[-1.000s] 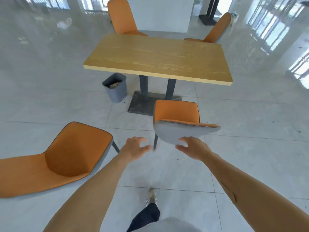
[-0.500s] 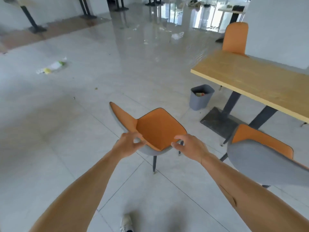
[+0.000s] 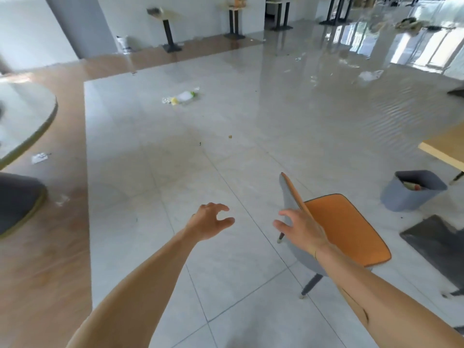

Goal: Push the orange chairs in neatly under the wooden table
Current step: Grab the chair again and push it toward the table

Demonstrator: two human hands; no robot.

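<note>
Since half a second ago the view has swung left: the wooden table [image 3: 444, 150], then spread across the right side, is now only a corner at the right edge, and both hands have come off the orange chair [image 3: 344, 227] they were gripping.

The grey tiled floor [image 3: 200, 151] fills most of the view, bordered on the left by a brown wood-look strip [image 3: 42, 247]. The table's dark base plate [image 3: 437, 242] lies on the tiles at lower right. The chair, with its orange seat and grey shell, stands right of centre on thin dark legs, apart from the table and not under it; the base plate is just to its right. A grey waste bin [image 3: 411, 190] with some rubbish inside stands between the chair and the table corner. A plastic bottle [image 3: 184, 96] lies on the floor far ahead, with paper scraps near it.

Both bare forearms reach forward. The left hand [image 3: 208, 222] hovers over bare tiles, fingers curled and spread, holding nothing. The right hand [image 3: 301, 227] is spread loose in front of the chair's backrest edge, fingers apart, not closed around it; whether it touches the backrest cannot be told.
</note>
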